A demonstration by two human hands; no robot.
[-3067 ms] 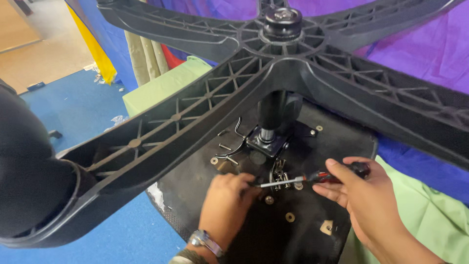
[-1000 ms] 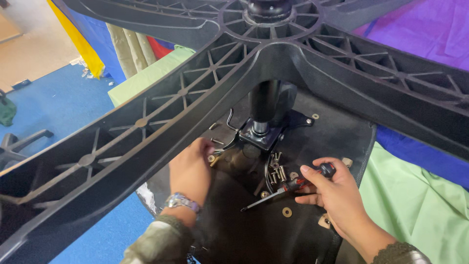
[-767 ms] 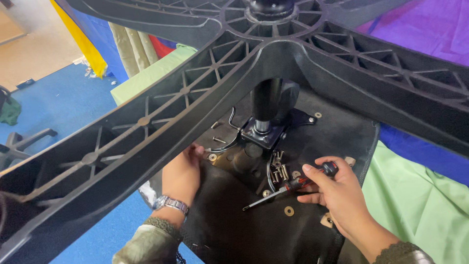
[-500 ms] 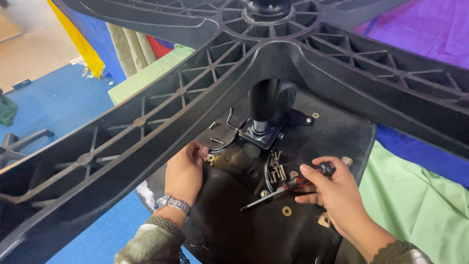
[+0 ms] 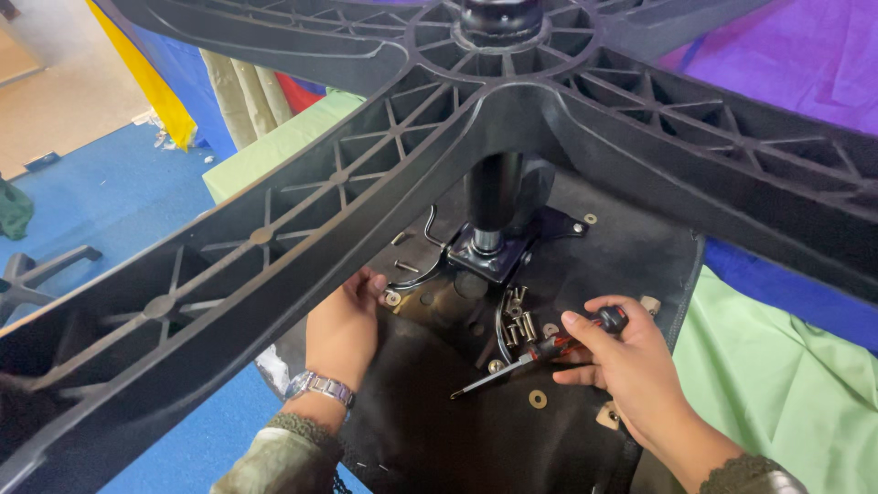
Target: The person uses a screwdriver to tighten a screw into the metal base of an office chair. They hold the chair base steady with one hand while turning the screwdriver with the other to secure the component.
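An office chair lies upturned, its black star base (image 5: 512, 101) spreading over my view. Below it the black underside of the seat (image 5: 476, 430) carries a metal mounting plate (image 5: 489, 256) around the centre column. My right hand (image 5: 626, 361) grips a red-and-black screwdriver (image 5: 540, 352), its tip lying low on the seat underside. My left hand (image 5: 346, 320), with a wristwatch, reaches under a base arm and its fingertips touch a washer (image 5: 393, 298) at the plate's left edge. Several loose screws (image 5: 517, 320) lie beside the screwdriver shaft.
Loose washers (image 5: 538, 399) sit on the seat underside. Green cloth (image 5: 777, 366) lies to the right, purple fabric (image 5: 796, 64) at the top right. Blue floor (image 5: 110, 201) spreads on the left, where another black chair part (image 5: 37, 274) rests. The base arms hang close above my hands.
My left hand has shifted along the plate's left edge, from higher under the base arm to the washer. My right hand has kept the screwdriver almost in place.
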